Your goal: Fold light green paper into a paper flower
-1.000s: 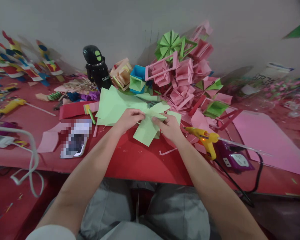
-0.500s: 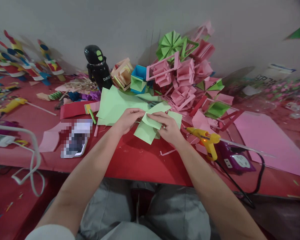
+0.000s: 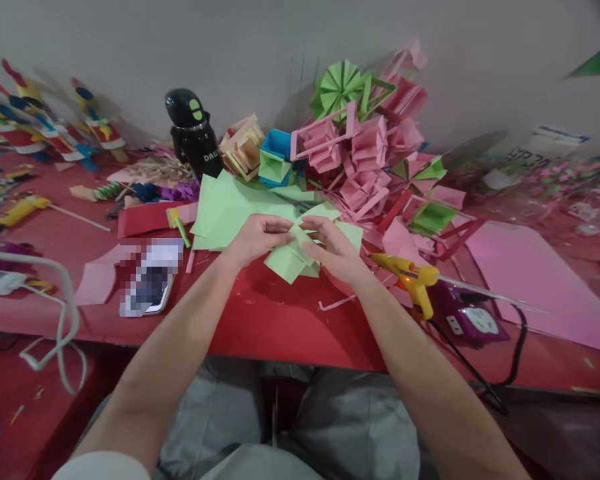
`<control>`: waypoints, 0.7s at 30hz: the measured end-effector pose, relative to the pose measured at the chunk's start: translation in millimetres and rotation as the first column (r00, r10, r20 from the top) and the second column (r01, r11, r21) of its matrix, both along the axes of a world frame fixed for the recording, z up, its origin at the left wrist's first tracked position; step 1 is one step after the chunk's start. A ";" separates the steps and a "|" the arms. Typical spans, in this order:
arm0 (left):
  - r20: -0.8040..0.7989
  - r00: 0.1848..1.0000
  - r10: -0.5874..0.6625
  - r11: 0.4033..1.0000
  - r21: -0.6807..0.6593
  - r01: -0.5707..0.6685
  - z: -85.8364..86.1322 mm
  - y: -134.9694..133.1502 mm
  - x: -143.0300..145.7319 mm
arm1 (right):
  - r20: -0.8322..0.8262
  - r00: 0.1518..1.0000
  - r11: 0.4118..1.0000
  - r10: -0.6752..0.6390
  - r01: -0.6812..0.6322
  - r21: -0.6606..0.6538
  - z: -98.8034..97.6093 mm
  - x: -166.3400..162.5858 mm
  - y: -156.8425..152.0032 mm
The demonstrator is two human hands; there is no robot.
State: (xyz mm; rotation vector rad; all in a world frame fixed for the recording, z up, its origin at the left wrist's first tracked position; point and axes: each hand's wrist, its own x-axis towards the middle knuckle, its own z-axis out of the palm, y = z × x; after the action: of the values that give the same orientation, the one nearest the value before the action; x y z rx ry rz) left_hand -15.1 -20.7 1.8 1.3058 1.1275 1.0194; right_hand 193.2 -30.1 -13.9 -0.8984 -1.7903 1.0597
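Both forearms stretched forward, the left hand [image 3: 255, 239] and right hand [image 3: 334, 250] pinch a folded green paper [image 3: 290, 259] between them above the desk [image 3: 270, 320].

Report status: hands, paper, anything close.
Left hand, right hand: both pinch green paper. Paper partly folded, over red table. Glue gun lies right, apart.

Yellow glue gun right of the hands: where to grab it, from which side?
Take the glue gun by its handle, which sticks out toward the person, coming from the near side. The nozzle points left toward the right hand and a light glows on the body, so it is probably hot; avoid that end.
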 end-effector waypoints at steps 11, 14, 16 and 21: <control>0.053 0.998 -0.036 0.983 -0.180 0.045 4.0 1.5 -1.1 | -0.136 0.978 0.978 -0.156 0.133 -0.160 -8.3 -2.4 10.0; 0.044 0.997 -0.056 0.983 -0.172 0.063 6.8 -0.1 -0.4 | -0.123 0.980 0.978 -0.157 0.137 -0.158 -8.0 -2.1 9.7; 0.017 0.998 -0.060 0.988 -0.141 0.062 7.0 -1.1 0.1 | -0.116 0.981 0.980 -0.153 0.135 -0.145 -8.5 -1.9 9.7; -0.029 0.998 -0.056 0.992 -0.111 0.053 5.5 -1.3 -0.9 | -0.104 0.982 0.981 -0.156 0.142 -0.131 -8.8 -1.6 9.6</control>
State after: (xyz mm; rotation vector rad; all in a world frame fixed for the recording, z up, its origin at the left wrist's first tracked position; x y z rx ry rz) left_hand -16.0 -21.9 7.2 1.2621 1.1501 0.8869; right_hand 191.6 -20.5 -22.8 -1.0099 -1.5522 1.1114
